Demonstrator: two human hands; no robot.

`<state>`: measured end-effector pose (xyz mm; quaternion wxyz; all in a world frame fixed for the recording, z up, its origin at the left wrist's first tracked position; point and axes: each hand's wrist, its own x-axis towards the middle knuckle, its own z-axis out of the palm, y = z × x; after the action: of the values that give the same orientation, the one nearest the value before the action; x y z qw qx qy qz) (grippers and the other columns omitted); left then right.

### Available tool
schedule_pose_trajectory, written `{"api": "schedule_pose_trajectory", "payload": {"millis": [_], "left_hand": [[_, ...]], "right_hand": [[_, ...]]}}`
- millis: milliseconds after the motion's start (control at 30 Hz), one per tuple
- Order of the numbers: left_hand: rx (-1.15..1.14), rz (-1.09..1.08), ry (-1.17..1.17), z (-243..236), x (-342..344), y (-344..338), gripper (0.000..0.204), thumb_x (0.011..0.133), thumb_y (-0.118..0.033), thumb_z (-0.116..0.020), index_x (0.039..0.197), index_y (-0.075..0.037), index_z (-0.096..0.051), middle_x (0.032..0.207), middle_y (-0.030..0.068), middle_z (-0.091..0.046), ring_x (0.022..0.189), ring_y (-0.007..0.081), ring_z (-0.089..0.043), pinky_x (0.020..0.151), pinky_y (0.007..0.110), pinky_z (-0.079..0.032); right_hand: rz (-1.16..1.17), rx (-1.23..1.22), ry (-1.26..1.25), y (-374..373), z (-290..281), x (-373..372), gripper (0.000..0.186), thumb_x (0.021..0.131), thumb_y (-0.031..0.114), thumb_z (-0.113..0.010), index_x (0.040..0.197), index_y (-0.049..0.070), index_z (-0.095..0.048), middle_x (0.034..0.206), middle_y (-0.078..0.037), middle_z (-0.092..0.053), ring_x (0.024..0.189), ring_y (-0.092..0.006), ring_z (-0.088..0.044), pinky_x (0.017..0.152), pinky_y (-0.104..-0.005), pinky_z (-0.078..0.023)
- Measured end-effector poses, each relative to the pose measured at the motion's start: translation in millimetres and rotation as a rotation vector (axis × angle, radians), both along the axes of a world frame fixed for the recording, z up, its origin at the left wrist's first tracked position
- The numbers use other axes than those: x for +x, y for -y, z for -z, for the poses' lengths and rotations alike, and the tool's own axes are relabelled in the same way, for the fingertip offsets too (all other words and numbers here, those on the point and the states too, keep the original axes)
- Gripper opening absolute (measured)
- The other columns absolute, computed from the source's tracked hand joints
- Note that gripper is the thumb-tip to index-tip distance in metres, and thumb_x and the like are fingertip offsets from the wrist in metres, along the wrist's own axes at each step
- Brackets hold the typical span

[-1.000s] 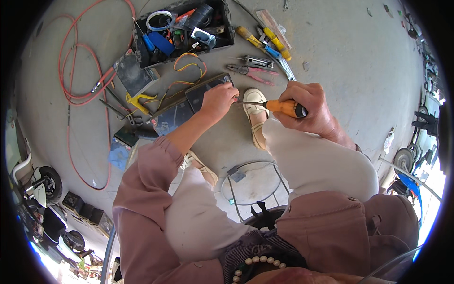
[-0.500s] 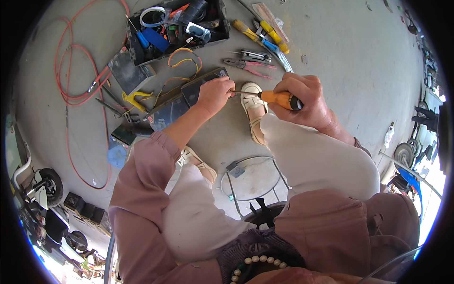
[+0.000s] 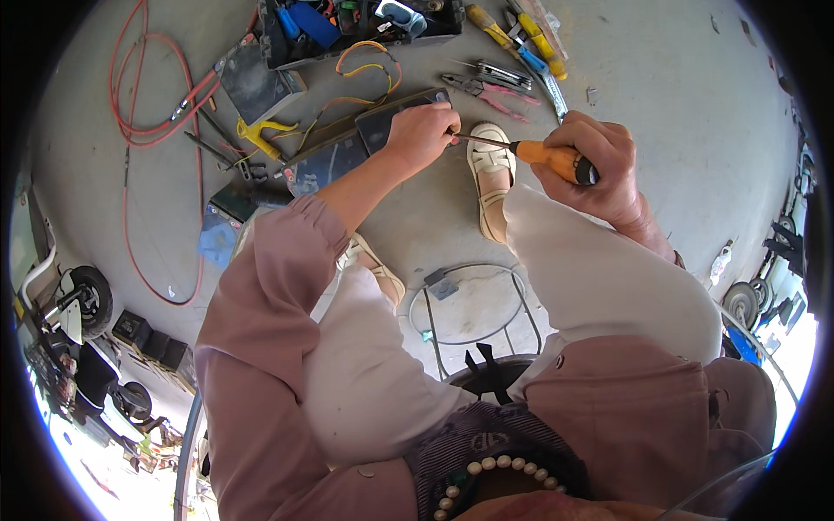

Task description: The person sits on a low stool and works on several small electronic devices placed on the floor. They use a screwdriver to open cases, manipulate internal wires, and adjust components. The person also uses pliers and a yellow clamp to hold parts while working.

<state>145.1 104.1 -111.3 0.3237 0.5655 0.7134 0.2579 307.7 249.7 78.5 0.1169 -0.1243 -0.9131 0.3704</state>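
Note:
My right hand (image 3: pixel 595 165) is wrapped round the orange handle of a screwdriver (image 3: pixel 560 162) with a black end cap. Its thin shaft points left, and the tip reaches the fingertips of my left hand (image 3: pixel 424 135). Those left fingers are closed at the right end of a dark block-shaped battery (image 3: pixel 373 128), beside a small red spot. Whatever they pinch is hidden. A second, bluish-grey battery (image 3: pixel 326 165) lies against the first, to its left. Beyond the left hand, red-handled pliers (image 3: pixel 486 91) lie on the floor.
At the far side stands a black toolbox (image 3: pixel 365 52) full of tools. A folding tool set (image 3: pixel 504 76) and a yellow-handled screwdriver (image 3: pixel 491 26) lie right of it. Further left are a yellow-handled tool (image 3: pixel 261 137), a grey box (image 3: pixel 256 82) and a red hose (image 3: pixel 130 104). A round stool (image 3: pixel 473 304) stands between my legs.
The whole view has shifted, so the floor things sit higher and further right in the picture. Both hands keep their places at the battery, the screwdriver still between them.

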Motion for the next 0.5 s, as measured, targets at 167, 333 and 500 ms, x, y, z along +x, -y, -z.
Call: {"api": "schedule_pose_trajectory", "payload": {"millis": [167, 333, 500], "left_hand": [[-0.048, 0.004, 0.004, -2, 1, -1, 0.01, 0.077, -0.017, -0.073, 0.081, -0.012, -0.066, 0.084, 0.0013, -0.062, 0.082, 0.0263, -0.065, 0.064, 0.042, -0.049], [-0.087, 0.102, 0.081, 0, -9, -3, 0.014, 0.073, -0.014, -0.074, 0.086, -0.011, -0.068, 0.083, 0.0041, -0.064, 0.083, 0.0266, -0.065, 0.067, 0.041, -0.051], [-0.167, 0.205, 0.134, -34, -75, -32, 0.027, 0.071, -0.007, -0.07, 0.097, 0.0, -0.07, 0.08, 0.0109, -0.071, 0.074, 0.0203, -0.068, 0.068, 0.033, -0.052]], "right_hand": [[-0.029, 0.02, -0.001, 0, 3, -1, 0.024, 0.066, 0.003, -0.078, 0.075, 0.005, -0.055, 0.066, -0.006, -0.054, 0.051, -0.0243, -0.053, 0.047, -0.031, -0.042], [-0.045, 0.018, 0.014, 0, 3, -1, 0.023, 0.066, 0.004, -0.077, 0.076, 0.006, -0.056, 0.067, -0.006, -0.055, 0.052, -0.025, -0.054, 0.047, -0.0313, -0.043], [-0.124, 0.063, -0.063, 1, 3, -5, 0.021, 0.066, 0.0, -0.075, 0.078, 0.004, -0.058, 0.064, -0.006, -0.053, 0.05, -0.0208, -0.05, 0.046, -0.0305, -0.039]]}}
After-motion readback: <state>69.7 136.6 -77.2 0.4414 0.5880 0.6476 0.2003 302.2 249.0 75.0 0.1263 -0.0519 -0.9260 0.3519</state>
